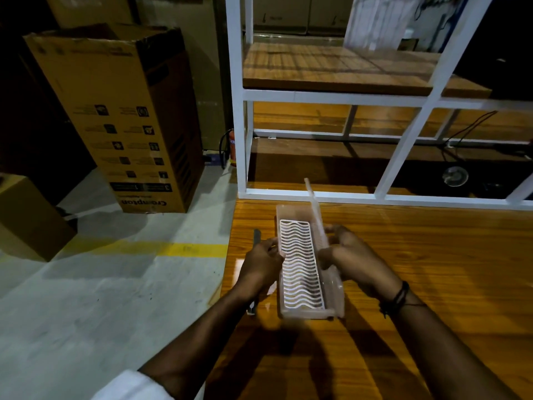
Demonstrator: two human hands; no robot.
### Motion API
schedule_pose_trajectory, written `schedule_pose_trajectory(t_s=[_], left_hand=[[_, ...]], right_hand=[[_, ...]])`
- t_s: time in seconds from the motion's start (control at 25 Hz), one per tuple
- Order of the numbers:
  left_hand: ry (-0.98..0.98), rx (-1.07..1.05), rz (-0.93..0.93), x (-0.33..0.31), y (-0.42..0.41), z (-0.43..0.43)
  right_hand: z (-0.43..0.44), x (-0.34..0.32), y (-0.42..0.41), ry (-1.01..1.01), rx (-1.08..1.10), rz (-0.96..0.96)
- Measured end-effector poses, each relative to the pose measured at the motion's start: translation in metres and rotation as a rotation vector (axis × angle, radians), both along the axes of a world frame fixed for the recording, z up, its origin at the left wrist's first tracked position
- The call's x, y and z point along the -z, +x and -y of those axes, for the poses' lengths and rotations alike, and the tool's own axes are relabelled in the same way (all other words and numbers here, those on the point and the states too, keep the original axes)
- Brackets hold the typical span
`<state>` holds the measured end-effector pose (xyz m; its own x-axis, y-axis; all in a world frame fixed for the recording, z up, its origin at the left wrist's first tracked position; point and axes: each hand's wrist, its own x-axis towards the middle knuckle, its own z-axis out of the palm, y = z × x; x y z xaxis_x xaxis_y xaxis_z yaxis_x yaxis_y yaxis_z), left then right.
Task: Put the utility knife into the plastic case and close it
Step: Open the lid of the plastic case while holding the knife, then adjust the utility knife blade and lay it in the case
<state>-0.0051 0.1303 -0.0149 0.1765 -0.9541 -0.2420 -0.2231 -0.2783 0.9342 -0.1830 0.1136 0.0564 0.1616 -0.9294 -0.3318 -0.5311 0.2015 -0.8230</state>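
1. Plastic case [302, 264] lies open on the worktop [432, 269], lid raised at its right edge.
2. Left hand [264, 265] is closed around the utility knife [256, 236], just left of the case.
3. Right hand [350, 256] grips the case's right side.

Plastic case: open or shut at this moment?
Open. The plastic case has its clear lid raised along the right side, and the white wavy insert lies exposed, with nothing on it.
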Motion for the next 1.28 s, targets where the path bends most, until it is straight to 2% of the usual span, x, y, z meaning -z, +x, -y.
schedule_pose_trajectory(t_s=[0.16, 0.28, 0.36, 0.6, 0.8, 1.04, 1.28], left_hand=[[0.004, -0.008, -0.152, 0.002, 0.004, -0.003], [0.041, -0.024, -0.264, 0.003, 0.008, -0.004], [0.046, -0.021, -0.276, 0.003, 0.009, -0.003], [0.104, -0.024, -0.366, 0.004, 0.008, 0.000], [0.101, -0.002, -0.350, -0.002, 0.009, -0.003], [0.102, -0.014, -0.339, -0.006, 0.009, -0.006], [0.121, -0.034, -0.338, -0.010, 0.007, -0.007]], right_hand=[[0.004, 0.009, -0.037, -0.073, 0.233, 0.050], [0.003, 0.024, -0.062, -0.084, 0.315, 0.062], [0.003, 0.033, -0.071, -0.088, 0.330, 0.033], [0.011, 0.064, -0.083, -0.090, 0.331, -0.286], [0.016, 0.081, -0.087, -0.106, 0.372, -0.401], [0.008, 0.087, -0.078, -0.108, 0.312, -0.760], [0.005, 0.091, -0.074, -0.082, 0.281, -0.827]])
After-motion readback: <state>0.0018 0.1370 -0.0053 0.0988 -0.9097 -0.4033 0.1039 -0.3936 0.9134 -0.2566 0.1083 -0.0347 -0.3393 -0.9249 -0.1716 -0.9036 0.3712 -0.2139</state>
